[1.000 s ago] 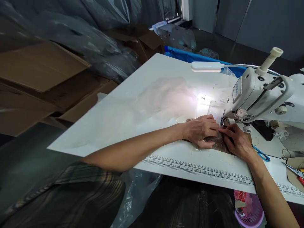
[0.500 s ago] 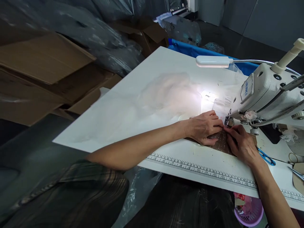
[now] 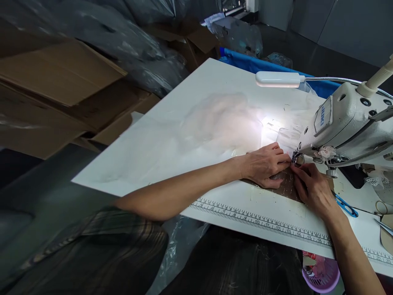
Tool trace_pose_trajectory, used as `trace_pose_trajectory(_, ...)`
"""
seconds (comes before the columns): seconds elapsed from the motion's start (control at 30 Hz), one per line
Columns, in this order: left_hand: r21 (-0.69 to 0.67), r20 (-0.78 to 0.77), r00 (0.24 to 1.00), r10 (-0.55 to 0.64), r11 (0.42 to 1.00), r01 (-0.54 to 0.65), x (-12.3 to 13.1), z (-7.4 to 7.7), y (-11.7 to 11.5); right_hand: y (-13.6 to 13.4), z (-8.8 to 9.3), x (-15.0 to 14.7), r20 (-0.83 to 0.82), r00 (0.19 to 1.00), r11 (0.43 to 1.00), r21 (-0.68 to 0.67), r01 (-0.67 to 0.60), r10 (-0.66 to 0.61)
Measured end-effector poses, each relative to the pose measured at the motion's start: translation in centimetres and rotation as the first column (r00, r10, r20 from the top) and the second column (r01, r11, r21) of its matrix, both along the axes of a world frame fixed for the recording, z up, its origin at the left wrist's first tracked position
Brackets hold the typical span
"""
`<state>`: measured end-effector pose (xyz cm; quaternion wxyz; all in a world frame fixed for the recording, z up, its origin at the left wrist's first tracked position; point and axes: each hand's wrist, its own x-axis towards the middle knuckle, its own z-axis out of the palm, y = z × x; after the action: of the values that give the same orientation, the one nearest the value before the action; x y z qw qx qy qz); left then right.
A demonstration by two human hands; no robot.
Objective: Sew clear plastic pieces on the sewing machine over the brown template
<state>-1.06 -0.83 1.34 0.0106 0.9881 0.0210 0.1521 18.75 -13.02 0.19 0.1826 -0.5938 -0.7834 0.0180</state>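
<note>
My left hand (image 3: 265, 165) rests on a brown plate (image 3: 287, 186) in front of the sewing machine (image 3: 340, 119), its fingers bent and pressed together. Sheer pale fabric (image 3: 215, 119) spreads over the table behind this hand and runs in under its fingers. My right hand (image 3: 315, 186) is closed in a pinch just right of the left fingertips. Whatever it pinches is too small and covered to make out. Both sets of fingertips nearly meet at the presser foot (image 3: 297, 158).
A lamp (image 3: 279, 79) lights the cloth. Blue thread snips (image 3: 346, 205) lie right of my right hand, with scissors (image 3: 383, 226) farther right. A printed ruler (image 3: 260, 219) follows the table's front edge. Cardboard boxes (image 3: 61, 73) stand left; a purple basket (image 3: 325, 276) sits below.
The view has shifted slightly, so the machine and table appear a little farther right. Both hands keep nearly the same place and pose at the presser foot.
</note>
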Motion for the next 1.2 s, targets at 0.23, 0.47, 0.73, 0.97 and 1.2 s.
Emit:
trace_pose_trajectory(0.23,-0.003,-0.017,0.999,0.047,0.999,-0.047,0.2,-0.1,0.3,0.0,-0.3,-0.7,0.077,0.995,0.998,0.011,0.059,-0.060)
trace_pose_trajectory(0.47,0.029,-0.042,0.997,0.071,0.997,-0.070,0.4,0.1,0.4,-0.2,1.1,-0.3,-0.108,0.991,0.996,-0.062,0.068,-0.075)
trace_pose_trajectory(0.73,0.057,-0.098,0.988,0.119,0.992,-0.114,0.5,0.3,0.4,0.9,2.5,1.6,-0.406,0.826,0.908,-0.319,0.272,-0.391)
trace_pose_trajectory(0.97,0.033,-0.099,0.981,0.168,0.986,-0.165,0.6,0.1,0.1,-0.4,2.2,1.0,-0.379,0.778,0.852,-0.371,0.368,-0.501)
trace_pose_trajectory(1.2,-0.056,-0.021,0.982,0.190,0.980,-0.191,0.5,-0.8,0.1,-0.1,1.4,1.2,-0.445,0.732,0.848,-0.384,0.365,-0.516)
